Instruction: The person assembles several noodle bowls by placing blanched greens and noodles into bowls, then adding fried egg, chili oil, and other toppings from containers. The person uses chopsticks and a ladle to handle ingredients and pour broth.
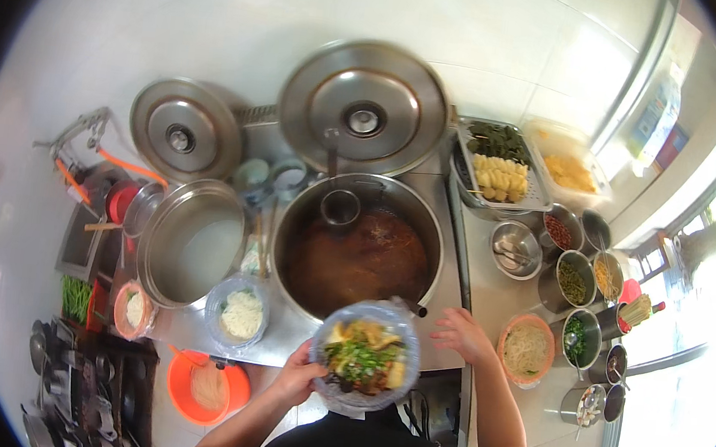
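My left hand (302, 375) grips the left rim of a bowl (405, 385) lined with clear plastic. Chopped green herbs, yellow pieces and dark bits fill the bowl, which is held in front of my body at the near edge of the big pot. My right hand (462, 337) is open just right of the bowl, apart from it, with its fingers spread and nothing in them. Beyond the bowl stands a large steel pot (435, 261) of brown broth. A ladle (340, 207) hangs over its far side, its cup at the broth.
Left are a second pot (149, 242) of cloudy liquid and a plastic-lined bowl of white noodles (241, 314). Two steel lids (365, 108) lean on the wall. Right are an orange bowl of noodles (527, 350), a tray of skewered food (537, 185) and several steel topping containers (579, 297).
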Action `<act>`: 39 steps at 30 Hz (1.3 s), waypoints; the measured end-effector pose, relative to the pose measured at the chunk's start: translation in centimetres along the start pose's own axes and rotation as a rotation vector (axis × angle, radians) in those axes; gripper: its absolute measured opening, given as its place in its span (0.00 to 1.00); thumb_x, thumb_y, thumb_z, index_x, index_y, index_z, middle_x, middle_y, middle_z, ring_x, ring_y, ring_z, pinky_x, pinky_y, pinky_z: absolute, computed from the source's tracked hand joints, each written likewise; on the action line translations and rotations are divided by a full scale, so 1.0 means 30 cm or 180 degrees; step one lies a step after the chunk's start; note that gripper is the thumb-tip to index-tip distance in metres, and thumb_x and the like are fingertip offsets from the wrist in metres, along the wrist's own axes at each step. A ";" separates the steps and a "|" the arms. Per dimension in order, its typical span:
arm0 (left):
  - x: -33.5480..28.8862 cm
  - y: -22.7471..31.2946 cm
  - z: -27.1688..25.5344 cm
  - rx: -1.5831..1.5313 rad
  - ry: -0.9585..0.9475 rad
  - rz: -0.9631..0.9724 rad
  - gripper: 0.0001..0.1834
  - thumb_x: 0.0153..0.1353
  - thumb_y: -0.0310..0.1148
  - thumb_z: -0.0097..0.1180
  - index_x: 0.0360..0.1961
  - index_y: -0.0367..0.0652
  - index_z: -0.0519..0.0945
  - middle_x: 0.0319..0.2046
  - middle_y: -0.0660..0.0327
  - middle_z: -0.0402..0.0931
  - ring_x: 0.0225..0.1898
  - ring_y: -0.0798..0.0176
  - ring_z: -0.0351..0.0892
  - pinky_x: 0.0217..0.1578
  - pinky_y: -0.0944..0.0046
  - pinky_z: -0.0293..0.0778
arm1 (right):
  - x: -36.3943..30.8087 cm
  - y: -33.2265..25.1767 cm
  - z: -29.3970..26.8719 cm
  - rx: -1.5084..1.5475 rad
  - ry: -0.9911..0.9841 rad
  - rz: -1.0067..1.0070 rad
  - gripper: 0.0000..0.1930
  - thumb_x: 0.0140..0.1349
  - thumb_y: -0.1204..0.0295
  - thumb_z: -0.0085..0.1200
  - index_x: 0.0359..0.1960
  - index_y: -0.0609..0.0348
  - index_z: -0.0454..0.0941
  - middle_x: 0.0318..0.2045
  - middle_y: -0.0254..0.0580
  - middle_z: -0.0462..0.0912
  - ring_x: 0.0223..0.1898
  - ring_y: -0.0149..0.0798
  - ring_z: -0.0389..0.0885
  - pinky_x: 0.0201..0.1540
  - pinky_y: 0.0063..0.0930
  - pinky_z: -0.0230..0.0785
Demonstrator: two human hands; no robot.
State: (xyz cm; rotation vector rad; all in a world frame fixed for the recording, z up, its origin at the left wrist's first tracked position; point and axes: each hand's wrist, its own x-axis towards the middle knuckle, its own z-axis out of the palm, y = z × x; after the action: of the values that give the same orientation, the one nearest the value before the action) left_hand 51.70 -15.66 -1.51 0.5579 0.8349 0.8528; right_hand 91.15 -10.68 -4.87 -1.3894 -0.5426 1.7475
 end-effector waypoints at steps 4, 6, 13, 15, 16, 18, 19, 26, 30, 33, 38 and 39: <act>-0.185 -0.071 -0.239 -0.0450 0.0875 0.0167 0.35 0.54 0.12 0.50 0.65 0.47 0.68 0.54 0.56 0.77 0.54 0.53 0.80 0.49 0.49 0.84 | 0.110 0.031 0.256 0.0455 -0.0027 0.0584 0.27 0.70 0.66 0.54 0.64 0.63 0.59 0.58 0.60 0.68 0.53 0.59 0.80 0.50 0.50 0.81; -0.207 -0.122 -0.303 -0.0503 0.1322 0.0351 0.34 0.54 0.13 0.50 0.64 0.47 0.67 0.54 0.56 0.77 0.52 0.51 0.81 0.46 0.47 0.86 | 0.160 0.037 0.323 0.1091 0.0057 0.0899 0.27 0.68 0.70 0.54 0.63 0.66 0.56 0.60 0.59 0.65 0.58 0.62 0.76 0.54 0.54 0.80; -0.188 -0.291 -0.420 -0.0848 0.1742 0.0568 0.34 0.59 0.15 0.48 0.64 0.58 0.62 0.58 0.55 0.72 0.52 0.46 0.80 0.36 0.37 0.87 | 0.477 0.230 0.439 0.3631 -0.0476 0.2233 0.11 0.61 0.82 0.54 0.43 0.73 0.68 0.45 0.54 0.74 0.45 0.38 0.78 0.42 0.20 0.79; -0.165 -0.326 -0.424 -0.0874 0.1682 0.0619 0.33 0.63 0.18 0.49 0.66 0.59 0.59 0.60 0.55 0.69 0.54 0.45 0.79 0.39 0.36 0.86 | 0.514 0.266 0.463 0.3037 -0.1153 0.2315 0.11 0.61 0.81 0.56 0.42 0.74 0.70 0.41 0.51 0.76 0.34 0.31 0.77 0.35 0.18 0.74; -0.163 -0.337 -0.426 -0.0851 0.1649 0.0535 0.32 0.65 0.19 0.50 0.66 0.59 0.58 0.60 0.55 0.69 0.54 0.45 0.78 0.40 0.36 0.85 | 0.499 0.287 0.479 0.2587 -0.1415 0.1917 0.11 0.61 0.81 0.57 0.42 0.74 0.71 0.41 0.51 0.76 0.32 0.31 0.77 0.33 0.19 0.74; -0.156 -0.342 -0.434 -0.0923 0.1490 0.0459 0.31 0.67 0.21 0.50 0.66 0.59 0.57 0.61 0.55 0.68 0.56 0.45 0.77 0.43 0.37 0.85 | 0.428 0.249 0.487 0.1988 -0.0887 0.2005 0.09 0.62 0.77 0.58 0.38 0.69 0.72 0.34 0.43 0.75 0.26 0.28 0.74 0.29 0.20 0.71; -0.158 -0.339 -0.440 -0.0869 0.1438 0.0412 0.30 0.68 0.22 0.51 0.66 0.59 0.57 0.62 0.55 0.68 0.56 0.45 0.77 0.44 0.38 0.84 | 0.380 0.210 0.501 0.1563 -0.0844 0.2124 0.08 0.62 0.75 0.58 0.36 0.66 0.73 0.31 0.40 0.74 0.23 0.27 0.72 0.27 0.21 0.69; -0.185 -0.303 -0.471 -0.1011 0.1084 0.0225 0.36 0.63 0.19 0.52 0.69 0.59 0.56 0.61 0.58 0.69 0.56 0.52 0.76 0.44 0.48 0.85 | -0.125 -0.012 0.560 -0.1039 -0.0474 0.1632 0.04 0.59 0.76 0.56 0.35 0.61 0.74 0.20 0.37 0.73 0.17 0.31 0.72 0.20 0.26 0.67; -0.197 -0.301 -0.484 -0.0877 0.1027 0.0299 0.39 0.60 0.17 0.52 0.70 0.58 0.56 0.60 0.57 0.70 0.55 0.53 0.77 0.46 0.49 0.83 | -0.327 -0.032 0.567 -0.1723 -0.0289 0.0905 0.12 0.57 0.79 0.54 0.44 0.62 0.71 0.19 0.38 0.71 0.14 0.33 0.71 0.14 0.29 0.66; -0.198 -0.312 -0.472 -0.0851 0.1094 0.0391 0.39 0.61 0.18 0.52 0.70 0.58 0.56 0.58 0.57 0.71 0.54 0.54 0.79 0.46 0.49 0.83 | -0.426 -0.036 0.527 -0.2398 -0.0245 0.0525 0.23 0.59 0.79 0.52 0.58 0.63 0.68 0.20 0.41 0.73 0.14 0.35 0.75 0.14 0.31 0.68; -0.203 -0.325 -0.438 -0.0915 0.1263 0.0506 0.39 0.63 0.18 0.52 0.71 0.59 0.55 0.53 0.56 0.73 0.48 0.56 0.80 0.45 0.50 0.84 | -0.532 0.013 0.415 -0.3411 0.0176 -0.0045 0.35 0.57 0.76 0.52 0.70 0.62 0.60 0.24 0.48 0.79 0.17 0.39 0.80 0.20 0.35 0.72; -0.205 -0.327 -0.433 -0.0965 0.1329 0.0480 0.38 0.63 0.18 0.51 0.71 0.60 0.55 0.52 0.56 0.73 0.47 0.56 0.80 0.44 0.50 0.84 | -0.543 0.025 0.393 -0.3430 0.0264 -0.0135 0.35 0.57 0.75 0.52 0.70 0.62 0.60 0.24 0.48 0.80 0.18 0.40 0.80 0.21 0.35 0.73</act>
State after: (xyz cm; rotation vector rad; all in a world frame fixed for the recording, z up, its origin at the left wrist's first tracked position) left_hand 42.87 -24.85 -13.37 0.1758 1.0247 1.2345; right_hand 80.72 -22.44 7.69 -2.0986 -1.5919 1.3502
